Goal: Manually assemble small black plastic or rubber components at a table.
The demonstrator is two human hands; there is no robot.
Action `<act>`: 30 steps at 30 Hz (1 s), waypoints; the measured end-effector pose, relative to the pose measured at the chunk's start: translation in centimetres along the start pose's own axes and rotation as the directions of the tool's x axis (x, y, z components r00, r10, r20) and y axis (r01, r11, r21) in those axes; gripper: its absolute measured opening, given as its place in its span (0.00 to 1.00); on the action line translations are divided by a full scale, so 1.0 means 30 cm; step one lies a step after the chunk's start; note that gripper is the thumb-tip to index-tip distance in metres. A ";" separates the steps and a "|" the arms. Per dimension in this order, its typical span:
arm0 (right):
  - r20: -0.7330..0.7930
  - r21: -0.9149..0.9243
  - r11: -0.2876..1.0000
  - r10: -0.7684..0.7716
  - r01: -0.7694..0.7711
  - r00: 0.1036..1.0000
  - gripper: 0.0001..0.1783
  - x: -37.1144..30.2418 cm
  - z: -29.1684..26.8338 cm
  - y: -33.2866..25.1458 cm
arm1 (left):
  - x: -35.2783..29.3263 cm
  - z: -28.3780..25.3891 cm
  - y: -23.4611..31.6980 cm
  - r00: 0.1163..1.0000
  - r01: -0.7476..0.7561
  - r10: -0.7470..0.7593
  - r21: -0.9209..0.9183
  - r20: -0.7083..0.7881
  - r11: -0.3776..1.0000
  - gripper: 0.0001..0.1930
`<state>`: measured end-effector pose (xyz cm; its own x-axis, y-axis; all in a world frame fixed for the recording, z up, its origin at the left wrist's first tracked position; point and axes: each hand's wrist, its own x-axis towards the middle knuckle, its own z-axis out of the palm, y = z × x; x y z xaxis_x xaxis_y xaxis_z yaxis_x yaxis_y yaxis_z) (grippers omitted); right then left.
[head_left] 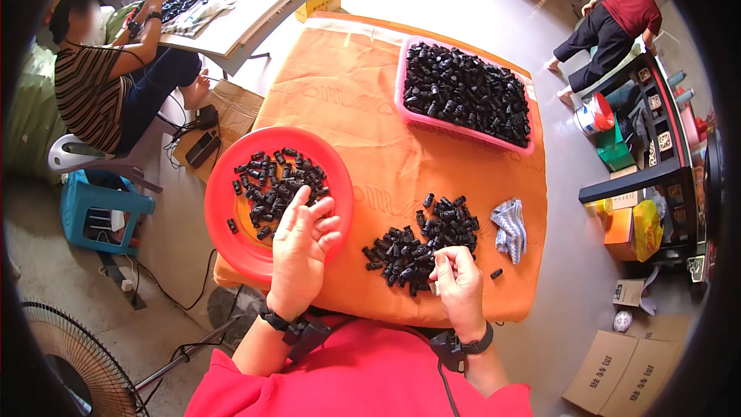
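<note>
My left hand (301, 251) is raised, palm up with fingers apart, over the near right part of a round red plastic basin (224, 243). Inside the basin lie many small black cylindrical plastic pieces (266, 201), which look like cord locks. At the table's near side my right hand (461, 286) has thumb and forefinger pinched together. What sits in that pinch is too small to make out. Just beyond it spreads a loose heap of the same black pieces (409, 255), and a single black piece (496, 273) lies to its right.
A pink basket (463, 137) heaped with black pieces stands far right on the orange-covered table (332, 116). A crumpled checked cloth (509, 230) lies at the right edge. A fan (77, 355) is near left. One person sits at another table; another bends over at far right.
</note>
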<state>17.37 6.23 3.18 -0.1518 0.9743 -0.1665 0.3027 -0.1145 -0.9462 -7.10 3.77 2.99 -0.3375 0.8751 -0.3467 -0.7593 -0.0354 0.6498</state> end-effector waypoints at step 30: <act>0.076 -0.431 0.878 -0.193 0.207 0.978 0.13 0.013 -0.012 0.080 | -0.066 0.105 -0.222 0.854 -0.521 -0.022 0.853 0.520 -0.025 0.33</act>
<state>18.39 6.40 0.95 -0.2782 0.9605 -0.0009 0.6398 0.1846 -0.7461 0.38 3.79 1.46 0.0176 0.9990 0.0417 0.6694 -0.0428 0.7417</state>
